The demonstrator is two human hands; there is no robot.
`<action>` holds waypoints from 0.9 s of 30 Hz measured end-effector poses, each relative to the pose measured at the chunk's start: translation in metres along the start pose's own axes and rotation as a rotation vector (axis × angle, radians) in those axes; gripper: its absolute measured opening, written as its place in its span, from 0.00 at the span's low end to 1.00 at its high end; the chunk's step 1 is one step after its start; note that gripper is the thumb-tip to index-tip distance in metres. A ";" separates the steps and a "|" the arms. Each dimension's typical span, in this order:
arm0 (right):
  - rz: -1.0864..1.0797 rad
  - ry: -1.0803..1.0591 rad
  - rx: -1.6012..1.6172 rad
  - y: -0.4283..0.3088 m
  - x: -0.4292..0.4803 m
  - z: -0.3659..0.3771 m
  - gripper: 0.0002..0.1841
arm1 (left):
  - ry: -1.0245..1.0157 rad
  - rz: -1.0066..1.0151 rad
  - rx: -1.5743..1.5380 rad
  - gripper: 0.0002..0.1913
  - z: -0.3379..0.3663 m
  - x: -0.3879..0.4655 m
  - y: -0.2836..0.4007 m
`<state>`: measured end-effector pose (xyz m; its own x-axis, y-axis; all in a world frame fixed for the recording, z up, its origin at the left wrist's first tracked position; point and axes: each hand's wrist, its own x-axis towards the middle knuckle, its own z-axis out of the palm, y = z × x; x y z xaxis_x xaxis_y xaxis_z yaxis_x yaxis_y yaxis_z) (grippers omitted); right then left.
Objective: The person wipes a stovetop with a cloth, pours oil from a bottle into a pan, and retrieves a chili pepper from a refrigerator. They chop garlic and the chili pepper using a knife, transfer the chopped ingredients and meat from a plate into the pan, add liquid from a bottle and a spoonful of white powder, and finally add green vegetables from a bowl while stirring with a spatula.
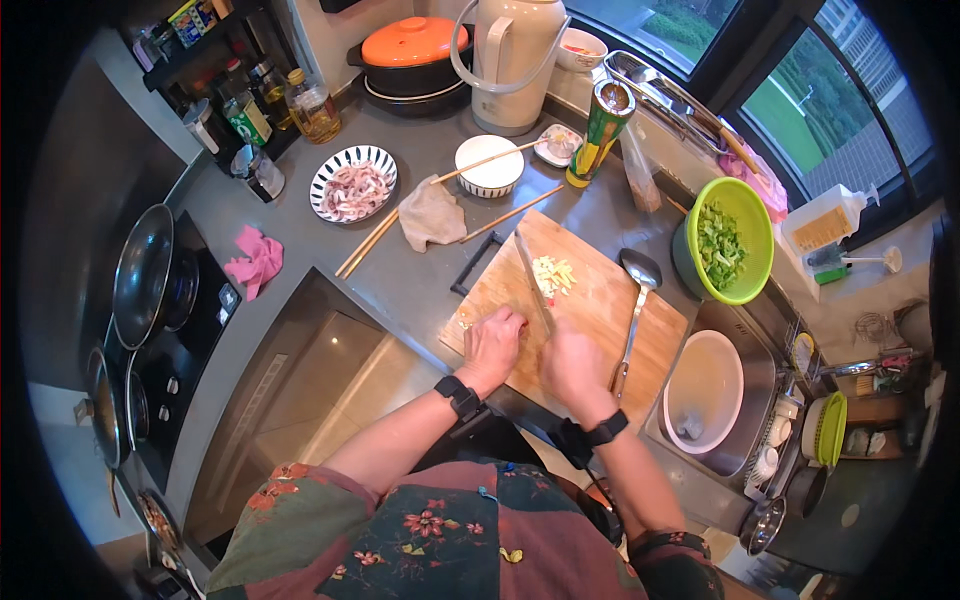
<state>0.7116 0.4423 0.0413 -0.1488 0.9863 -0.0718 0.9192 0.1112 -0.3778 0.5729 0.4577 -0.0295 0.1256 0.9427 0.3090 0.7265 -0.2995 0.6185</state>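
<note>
On a wooden cutting board (600, 300), my right hand (574, 367) grips a kitchen knife (531, 277), its blade pointing away from me. My left hand (495, 341) rests on the board just left of the blade with its fingers curled; whatever lies under the fingertips is mostly hidden. Chopped pale yellow pieces, like garlic or ginger (553, 275), lie right of the blade, with a small red piece (550, 302) beside it. A few yellowish scraps (466, 321) sit near the board's left corner. A metal cooking spoon (640, 270) lies along the board's right part.
Behind the board are a grey cloth (433, 215), chopsticks (517, 212), a white bowl (490, 161) and a plate of sliced squid-like pieces (354, 184). A green colander of chopped greens (733, 240) stands right, beside a sink with a basin (705, 390). A wok (144, 276) is left.
</note>
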 end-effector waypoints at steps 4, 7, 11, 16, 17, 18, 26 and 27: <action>-0.049 -0.049 0.062 -0.005 -0.019 -0.020 0.07 | 0.007 -0.036 0.005 0.03 0.000 0.000 0.000; -0.037 -0.083 0.045 -0.006 -0.037 -0.013 0.07 | -0.015 -0.069 0.007 0.03 -0.004 0.002 0.002; -0.112 -0.095 0.021 -0.005 -0.038 -0.008 0.05 | -0.007 -0.044 0.026 0.04 -0.006 0.002 0.004; -0.045 -0.045 0.040 0.002 -0.015 0.013 0.06 | 0.001 -0.033 -0.009 0.04 -0.002 0.000 0.001; 0.002 0.003 0.083 0.008 -0.015 0.015 0.07 | -0.016 -0.055 -0.023 0.04 -0.001 0.001 0.001; -0.001 0.002 0.083 0.009 -0.017 0.010 0.07 | -0.034 -0.084 -0.035 0.04 0.001 0.000 -0.001; -0.033 -0.107 0.027 -0.009 -0.025 0.003 0.07 | -0.008 -0.106 0.009 0.03 -0.008 0.001 0.006; -0.037 -0.061 0.046 -0.006 -0.019 0.006 0.08 | -0.042 -0.101 -0.014 0.05 -0.010 0.006 0.007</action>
<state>0.7065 0.4226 0.0394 -0.2053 0.9721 -0.1131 0.8953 0.1399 -0.4228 0.5719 0.4597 -0.0164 0.0808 0.9734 0.2142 0.7276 -0.2045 0.6548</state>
